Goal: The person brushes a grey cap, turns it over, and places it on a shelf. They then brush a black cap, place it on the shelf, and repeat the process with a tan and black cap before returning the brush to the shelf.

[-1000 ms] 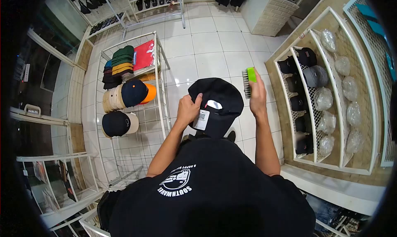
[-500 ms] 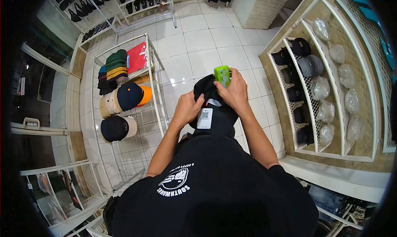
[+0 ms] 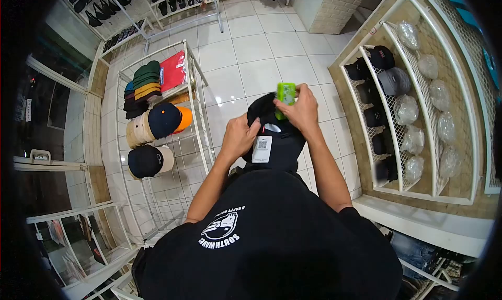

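In front of my body is a black cap (image 3: 261,109), its inside partly turned up toward me. A white paper tag (image 3: 262,149) with a printed code hangs from it. My left hand (image 3: 240,137) pinches the cap's near left edge between thumb and fingers. My right hand (image 3: 303,112) grips a small bright green packet (image 3: 285,97) at the cap's right edge, thumb across its lower part. The packet's print is too small to read, and the right fingers behind it are hidden.
To my left, a white wire rack (image 3: 197,111) carries stacked caps (image 3: 151,161), folded beanies (image 3: 146,80) and a red packaged item (image 3: 173,71). At right, a slanted wall shelf (image 3: 426,111) holds dark caps and clear plastic-wrapped bundles. White floor tiles (image 3: 256,49) lie ahead.
The green packet and my right hand have shifted slightly right, and the packet stands a little more upright. The cap's opening and tag have tilted a bit; my left hand keeps its hold.
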A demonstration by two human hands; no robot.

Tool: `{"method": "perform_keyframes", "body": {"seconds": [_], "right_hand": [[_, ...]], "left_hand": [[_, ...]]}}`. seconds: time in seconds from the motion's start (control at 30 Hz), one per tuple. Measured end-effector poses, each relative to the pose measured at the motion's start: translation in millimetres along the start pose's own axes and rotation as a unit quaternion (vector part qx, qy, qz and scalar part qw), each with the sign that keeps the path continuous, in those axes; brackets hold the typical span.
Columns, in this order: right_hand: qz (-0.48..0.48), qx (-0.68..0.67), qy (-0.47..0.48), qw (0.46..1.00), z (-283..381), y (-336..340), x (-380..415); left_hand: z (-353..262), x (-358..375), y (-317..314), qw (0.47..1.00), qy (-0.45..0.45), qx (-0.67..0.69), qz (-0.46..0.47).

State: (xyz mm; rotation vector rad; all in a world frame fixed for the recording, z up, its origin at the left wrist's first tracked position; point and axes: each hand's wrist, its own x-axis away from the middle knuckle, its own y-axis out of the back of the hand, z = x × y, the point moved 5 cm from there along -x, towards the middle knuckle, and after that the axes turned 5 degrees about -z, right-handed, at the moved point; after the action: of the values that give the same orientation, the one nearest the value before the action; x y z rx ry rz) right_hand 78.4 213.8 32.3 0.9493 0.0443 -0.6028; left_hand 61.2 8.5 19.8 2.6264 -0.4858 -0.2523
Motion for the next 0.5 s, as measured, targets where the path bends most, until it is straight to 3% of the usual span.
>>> {"method": "perform_keyframes", "body": {"seconds": [0.1, 0.17, 0.3, 0.37, 0.43, 0.5], "right_hand": [[0.004, -0.005, 0.022, 1.000, 3.8, 6.5, 3.0], [0.091, -0.129, -0.040, 0.987, 19.2, -2.7, 11.6], [-0.006, 0.016, -0.035, 0.999, -11.3, 7.7, -8.6], [-0.003, 0.007, -0.014, 1.000, -11.9, 11.9, -6.0], [0.062, -0.118, -0.055, 0.990, 9.4, 7.5, 2.9], [0.049, -0.112, -0.025, 0.992, 5.2, -3.7, 3.8]], "left_hand": [[6.9, 2.3, -6.7, 0.999, -0.021, -0.006, -0.042], [9.1, 1.4, -8.5, 0.999, -0.001, -0.035, -0.010], [-0.5, -2.0, 1.0, 0.998, -0.042, -0.004, -0.045], [2.5, 0.5, 0.3, 0.998, -0.014, -0.036, -0.043], [-0.7, 1.1, -3.2, 0.999, -0.003, -0.040, -0.034], [-5.9, 1.4, -7.1, 0.998, -0.037, -0.024, -0.036]]}}
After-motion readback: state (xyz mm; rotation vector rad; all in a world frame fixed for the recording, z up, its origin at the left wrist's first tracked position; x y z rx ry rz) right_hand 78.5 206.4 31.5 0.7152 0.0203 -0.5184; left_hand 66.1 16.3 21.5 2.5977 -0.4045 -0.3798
